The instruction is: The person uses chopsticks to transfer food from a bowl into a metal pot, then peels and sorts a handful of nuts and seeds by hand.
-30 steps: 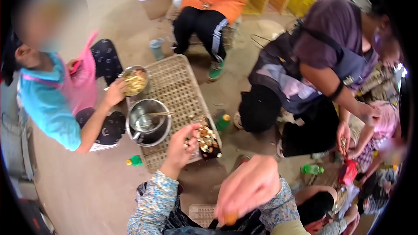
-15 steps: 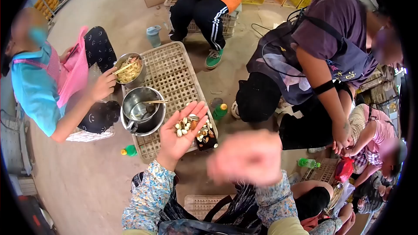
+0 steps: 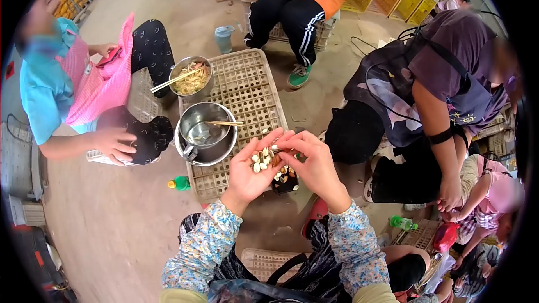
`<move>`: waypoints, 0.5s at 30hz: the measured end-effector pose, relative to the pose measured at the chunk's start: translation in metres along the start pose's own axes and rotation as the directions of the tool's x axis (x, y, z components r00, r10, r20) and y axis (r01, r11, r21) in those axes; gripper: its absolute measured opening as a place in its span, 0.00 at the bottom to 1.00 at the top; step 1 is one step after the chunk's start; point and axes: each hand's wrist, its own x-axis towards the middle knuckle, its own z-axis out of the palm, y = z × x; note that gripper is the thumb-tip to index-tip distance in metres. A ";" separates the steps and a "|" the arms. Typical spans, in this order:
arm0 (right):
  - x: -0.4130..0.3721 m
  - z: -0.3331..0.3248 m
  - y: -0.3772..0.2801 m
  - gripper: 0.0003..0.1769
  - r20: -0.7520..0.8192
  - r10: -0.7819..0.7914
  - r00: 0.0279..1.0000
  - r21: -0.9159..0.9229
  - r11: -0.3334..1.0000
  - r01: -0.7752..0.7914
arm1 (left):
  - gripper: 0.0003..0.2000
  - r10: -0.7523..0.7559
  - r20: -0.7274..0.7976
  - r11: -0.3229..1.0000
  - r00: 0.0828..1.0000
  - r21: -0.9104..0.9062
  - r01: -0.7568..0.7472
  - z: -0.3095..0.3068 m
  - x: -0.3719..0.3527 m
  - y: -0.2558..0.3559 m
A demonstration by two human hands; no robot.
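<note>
My left hand is held palm up, cupping a small heap of mixed nuts, pale shelled-looking ones with some brown. Over its fingertips, my right hand pinches at the edge of the heap; whatever is between its fingers is too small to make out. Just below the hands, a dark container with more nuts is partly covered by them. It sits by the edge of an upturned plastic crate. Left of my hands, a metal pot with chopsticks stands inside a wider steel bowl.
A bowl of noodles with chopsticks across it stands at the crate's far left. A green bottle lies beside the crate. A blue cup stands behind it. People sit to the left, ahead and right; yellow crates are stacked behind.
My right hand has come up and in, from a blur near my body to the nuts in my left palm. The person at left has let go of the noodle chopsticks.
</note>
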 end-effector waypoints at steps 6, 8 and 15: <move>0.002 0.004 0.000 0.09 -0.004 -0.050 0.999 -0.058 0.997 0.050 | 0.25 0.023 -0.040 1.000 0.999 -0.020 -0.024 -0.005 0.001 -0.001; 0.003 0.004 -0.001 0.09 -0.048 -0.004 0.999 0.018 1.000 0.005 | 0.25 0.027 -0.044 0.999 0.999 -0.022 -0.028 -0.005 0.001 0.001; 0.003 0.007 -0.001 0.10 -0.137 -0.001 0.991 0.027 1.000 0.005 | 0.24 0.030 -0.069 1.000 0.997 -0.006 -0.031 -0.006 0.001 0.000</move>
